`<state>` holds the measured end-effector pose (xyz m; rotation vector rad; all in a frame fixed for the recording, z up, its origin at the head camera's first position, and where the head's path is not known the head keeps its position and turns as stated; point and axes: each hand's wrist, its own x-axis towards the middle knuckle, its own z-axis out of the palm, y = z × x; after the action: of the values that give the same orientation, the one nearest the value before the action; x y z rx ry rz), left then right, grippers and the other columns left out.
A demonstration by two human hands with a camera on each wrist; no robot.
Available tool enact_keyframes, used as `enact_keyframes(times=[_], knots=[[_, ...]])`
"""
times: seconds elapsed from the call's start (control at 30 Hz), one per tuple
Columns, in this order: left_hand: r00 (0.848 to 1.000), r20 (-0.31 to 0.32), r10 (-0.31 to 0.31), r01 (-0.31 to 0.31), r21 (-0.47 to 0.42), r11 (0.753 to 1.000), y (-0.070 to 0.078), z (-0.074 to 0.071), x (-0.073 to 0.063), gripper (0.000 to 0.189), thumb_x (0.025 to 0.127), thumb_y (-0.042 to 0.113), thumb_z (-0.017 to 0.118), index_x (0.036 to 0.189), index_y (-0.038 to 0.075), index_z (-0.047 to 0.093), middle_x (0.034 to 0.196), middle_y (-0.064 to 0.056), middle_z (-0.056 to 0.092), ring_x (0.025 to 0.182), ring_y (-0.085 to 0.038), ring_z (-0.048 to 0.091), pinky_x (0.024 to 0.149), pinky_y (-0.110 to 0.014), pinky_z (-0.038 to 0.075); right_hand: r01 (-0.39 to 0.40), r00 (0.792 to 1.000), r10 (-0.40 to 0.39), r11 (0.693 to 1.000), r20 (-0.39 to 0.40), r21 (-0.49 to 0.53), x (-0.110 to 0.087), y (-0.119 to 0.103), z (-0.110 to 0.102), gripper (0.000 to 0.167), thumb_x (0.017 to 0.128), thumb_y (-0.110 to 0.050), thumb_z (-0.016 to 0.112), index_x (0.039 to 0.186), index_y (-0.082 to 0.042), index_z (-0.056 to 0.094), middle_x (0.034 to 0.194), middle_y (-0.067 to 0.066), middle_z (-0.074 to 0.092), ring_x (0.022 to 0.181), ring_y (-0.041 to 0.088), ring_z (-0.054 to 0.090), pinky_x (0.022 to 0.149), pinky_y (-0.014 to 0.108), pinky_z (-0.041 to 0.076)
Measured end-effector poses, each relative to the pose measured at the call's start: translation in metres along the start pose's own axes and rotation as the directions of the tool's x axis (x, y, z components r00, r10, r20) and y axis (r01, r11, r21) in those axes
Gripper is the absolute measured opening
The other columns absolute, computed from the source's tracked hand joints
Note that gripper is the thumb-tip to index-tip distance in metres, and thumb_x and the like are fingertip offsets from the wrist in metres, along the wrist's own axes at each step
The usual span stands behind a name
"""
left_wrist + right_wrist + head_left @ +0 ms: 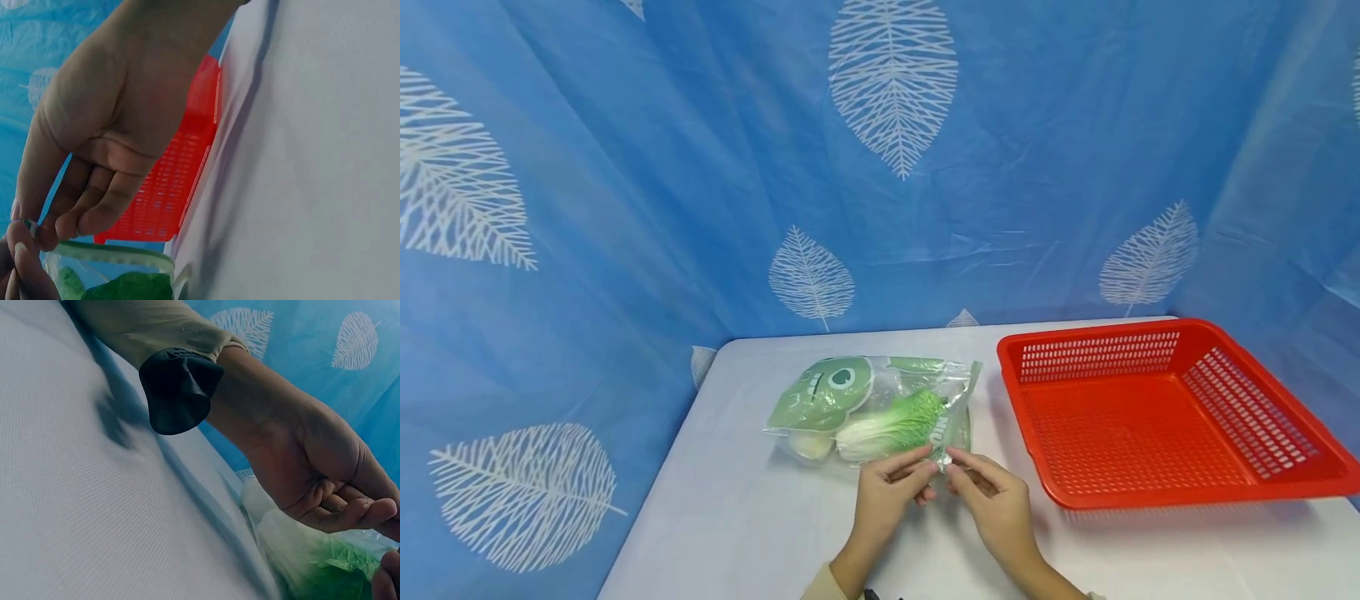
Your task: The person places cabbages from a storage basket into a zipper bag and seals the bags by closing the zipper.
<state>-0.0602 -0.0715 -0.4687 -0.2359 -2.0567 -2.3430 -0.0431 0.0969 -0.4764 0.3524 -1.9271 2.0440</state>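
Observation:
A clear zip bag (820,398) with a green cartoon print lies on the table, its mouth facing right. Inside it are a napa cabbage (887,429) and a pale, rounded vegetable (811,446), whose kind I cannot tell. At the near corner of the bag's mouth, my left hand (883,496) pinches the edge between thumb and index finger. My right hand (998,504) pinches the same edge just to the right, fingertips close to the left ones. In the left wrist view, the bag's green-edged mouth (119,253) shows below the fingers.
A red plastic basket (1142,417) with perforated sides stands on the right of the white table (730,517). Blue curtains (1000,167) with white leaf prints hang behind and beside the table. A dark band (181,394) is around the right wrist.

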Motion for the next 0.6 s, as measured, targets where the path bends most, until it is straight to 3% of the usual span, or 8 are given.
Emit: enact_keyframes(times=[0.17,0.33,0.47,0.6], knots=[[1.0,0.015,0.019,-0.019,0.005,1.0,0.002,-0.001,-0.001,0.031,0.088,0.003,0.078,0.117,-0.008,0.073,0.088,-0.026,0.073,0.065,-0.01,0.071,0.062,-0.026,0.061,0.015,1.0,-0.015,0.999,-0.005,0.046,0.0,-0.001,0.0,0.026,0.091,0.01,0.07,0.117,0.009,0.072,0.106,0.023,0.073,0.083,0.023,0.074,0.075,0.032,0.062],[1.0,0.02,0.021,-0.02,-0.018,1.0,0.002,0.001,-0.004,0.028,0.09,0.003,0.076,0.115,-0.009,0.073,0.084,-0.025,0.073,0.068,-0.012,0.073,0.064,-0.028,0.062,-0.1,0.995,0.101,0.994,-0.012,0.039,-0.004,-0.007,0.002,0.023,0.092,0.003,0.073,0.114,0.006,0.075,0.109,0.02,0.074,0.086,0.022,0.075,0.076,0.034,0.062],[1.0,-0.015,-0.011,0.01,-0.052,0.999,0.003,0.005,-0.009,0.028,0.089,0.002,0.077,0.113,-0.011,0.073,0.084,-0.021,0.075,0.069,-0.012,0.073,0.066,-0.028,0.062,-0.137,0.99,0.138,0.989,-0.028,0.054,-0.009,-0.01,0.006,0.022,0.091,0.002,0.074,0.113,0.006,0.075,0.11,0.02,0.073,0.086,0.023,0.075,0.076,0.035,0.062],[0.998,-0.061,-0.02,0.017,-0.057,0.998,0.006,0.008,-0.016,0.027,0.087,0.002,0.078,0.112,-0.01,0.074,0.089,-0.019,0.075,0.069,-0.012,0.073,0.068,-0.029,0.062,-0.108,0.992,0.113,0.991,-0.05,0.077,-0.013,-0.012,0.01,0.022,0.09,0.005,0.073,0.112,0.008,0.074,0.111,0.022,0.073,0.088,0.024,0.075,0.077,0.036,0.061]])
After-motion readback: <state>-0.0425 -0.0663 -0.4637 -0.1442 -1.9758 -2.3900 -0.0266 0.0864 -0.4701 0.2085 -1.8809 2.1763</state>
